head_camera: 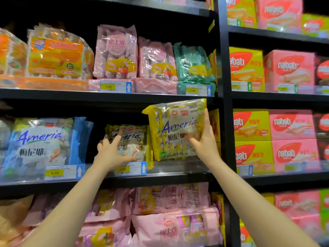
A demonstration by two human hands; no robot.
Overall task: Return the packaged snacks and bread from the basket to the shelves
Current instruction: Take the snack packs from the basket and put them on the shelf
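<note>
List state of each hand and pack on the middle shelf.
Right hand: grips yellow pack, upright.
Yellow pack: held at shelf front, tilted slightly.
Left hand: fingers spread on second yellow pack.
Second yellow pack: standing, set further back.
Blue pack: standing, untouched.

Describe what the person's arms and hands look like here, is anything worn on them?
Both arms are bare along the whole visible length, with no sleeves in view. The left hand and right hand wear no gloves, and no rings, watch or bracelet show on the fingers or wrists. Fingernails look short and unpainted, though the picture is slightly blurred.
</note>
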